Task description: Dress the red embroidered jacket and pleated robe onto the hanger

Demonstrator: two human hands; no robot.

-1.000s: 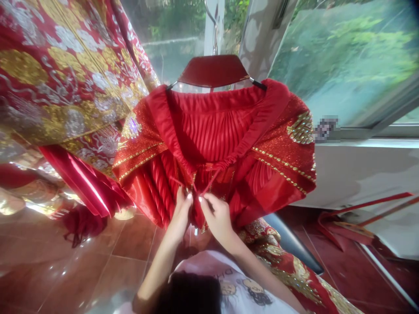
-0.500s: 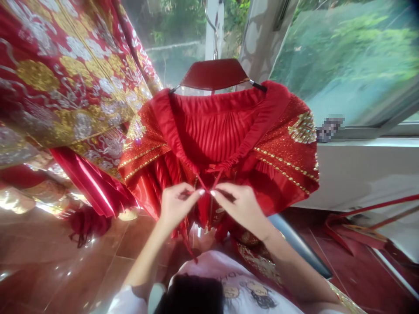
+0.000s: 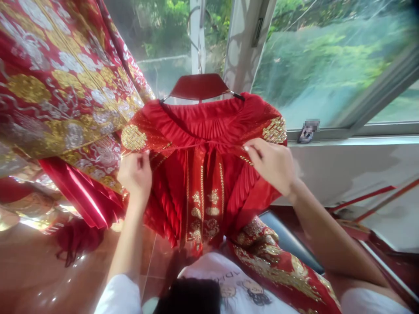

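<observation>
Pinched red cord (image 3: 225, 143) in fingertips of left hand (image 3: 135, 174) and right hand (image 3: 273, 165), below hanger (image 3: 199, 86); held it stretched, probably needed even, gentle tension (thin, might slip).

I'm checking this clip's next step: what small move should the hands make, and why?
Probably ease the left hand and right hand toward the middle of the red garment, because they are spread wide and the thin cord looks drawn nearly straight between them. Any knot is too small to make out.
</observation>
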